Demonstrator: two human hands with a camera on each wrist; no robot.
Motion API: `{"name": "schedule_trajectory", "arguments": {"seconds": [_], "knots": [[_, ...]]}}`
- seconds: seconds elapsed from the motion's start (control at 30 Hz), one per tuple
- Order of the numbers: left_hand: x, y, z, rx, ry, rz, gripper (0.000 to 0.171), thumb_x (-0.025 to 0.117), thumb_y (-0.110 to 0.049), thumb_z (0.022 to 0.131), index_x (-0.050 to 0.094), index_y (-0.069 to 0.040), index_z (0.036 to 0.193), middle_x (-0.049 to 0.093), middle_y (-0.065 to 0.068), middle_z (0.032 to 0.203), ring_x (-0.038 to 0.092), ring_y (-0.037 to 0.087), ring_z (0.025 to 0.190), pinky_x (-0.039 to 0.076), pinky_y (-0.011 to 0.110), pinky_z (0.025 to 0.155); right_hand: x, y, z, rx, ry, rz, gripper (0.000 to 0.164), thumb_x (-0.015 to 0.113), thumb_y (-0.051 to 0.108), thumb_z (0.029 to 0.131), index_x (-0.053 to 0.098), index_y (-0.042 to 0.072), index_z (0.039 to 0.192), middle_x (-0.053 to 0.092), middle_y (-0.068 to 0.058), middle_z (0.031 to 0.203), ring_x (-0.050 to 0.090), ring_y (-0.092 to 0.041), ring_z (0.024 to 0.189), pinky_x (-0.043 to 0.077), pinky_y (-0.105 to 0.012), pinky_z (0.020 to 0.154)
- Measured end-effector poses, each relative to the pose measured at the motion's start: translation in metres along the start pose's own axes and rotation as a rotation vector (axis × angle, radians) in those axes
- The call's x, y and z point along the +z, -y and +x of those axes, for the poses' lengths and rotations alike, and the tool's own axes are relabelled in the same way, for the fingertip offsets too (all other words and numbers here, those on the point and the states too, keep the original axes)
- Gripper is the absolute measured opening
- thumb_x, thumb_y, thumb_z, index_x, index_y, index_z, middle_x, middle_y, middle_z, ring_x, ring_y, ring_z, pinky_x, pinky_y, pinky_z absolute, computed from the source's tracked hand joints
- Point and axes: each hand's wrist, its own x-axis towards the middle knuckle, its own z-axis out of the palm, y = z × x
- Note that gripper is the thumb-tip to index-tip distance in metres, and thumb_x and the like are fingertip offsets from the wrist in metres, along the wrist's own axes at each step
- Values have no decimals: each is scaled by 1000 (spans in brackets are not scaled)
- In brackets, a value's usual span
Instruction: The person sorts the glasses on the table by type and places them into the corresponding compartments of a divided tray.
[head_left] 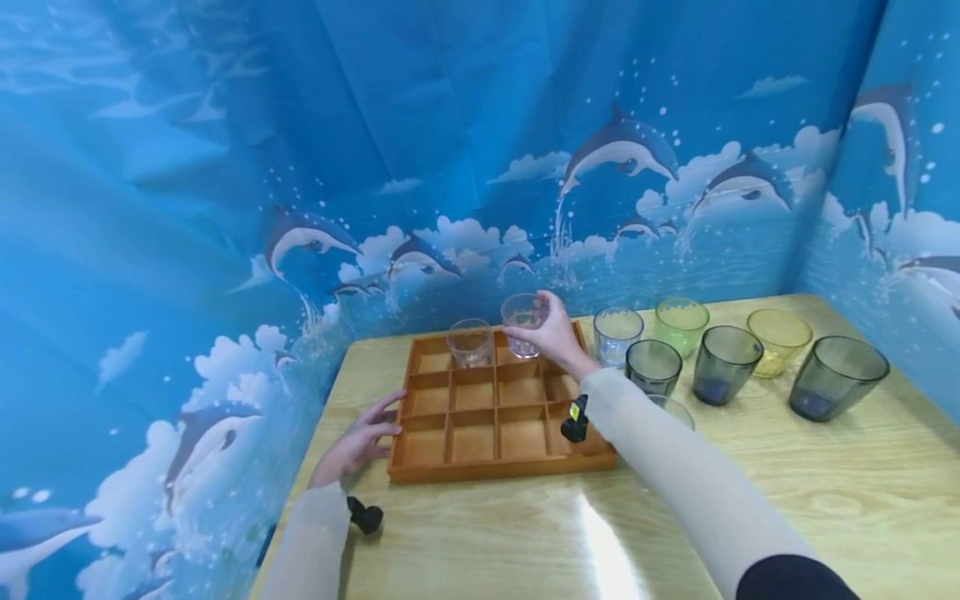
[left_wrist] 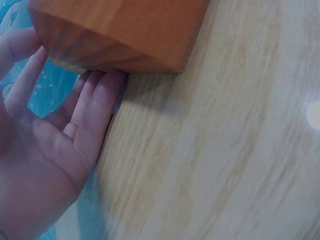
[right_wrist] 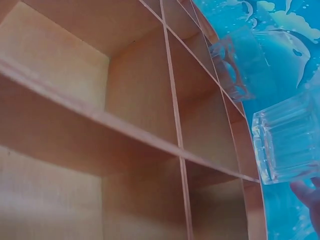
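Observation:
A brown wooden tray (head_left: pixel 502 472) with a grid of compartments lies on the table. My left hand (head_left: pixel 362 442) rests against its left side; in the left wrist view the fingers (left_wrist: pixel 92 110) are fairly straight and touch the tray's wooden corner (left_wrist: pixel 120 35). My right hand (head_left: pixel 553 335) pinches a clear drinking glass (head_left: pixel 522 323) by its side, upright over the back row, third compartment from the left. In the right wrist view this glass (right_wrist: pixel 287 142) is above the tray's rim. Another clear glass (head_left: pixel 471 343) stands in the back row, second compartment.
Right of the tray stand a bluish clear glass (head_left: pixel 618 335), a green glass (head_left: pixel 682 325), a yellow glass (head_left: pixel 780 340) and several grey glasses (head_left: pixel 726 365). My right forearm partly hides another clear glass (head_left: pixel 678 410). A dolphin-printed curtain (head_left: pixel 450 125) hangs behind the table.

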Motion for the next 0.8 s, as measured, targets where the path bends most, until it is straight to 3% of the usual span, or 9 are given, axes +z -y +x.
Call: {"name": "schedule_trajectory", "arguments": {"seconds": [0.33,0.8], "knots": [[2,2,0,4,-13,2,61,57,-10,89,37,-32,142,21,12,149,30,38,129,41,55,87,12,-4,2,24,-10,24,105,79,50,66,23,7,144,36,-15,136,40,-28,121,40,-45,93],[2,1,-1,1,-14,4,60,57,-9,89,38,-32,141,18,10,150,25,36,132,43,51,85,17,-15,1,84,137,-52,99,78,32,74,16,6,147,25,-18,146,29,-32,131,32,-47,100]]}}
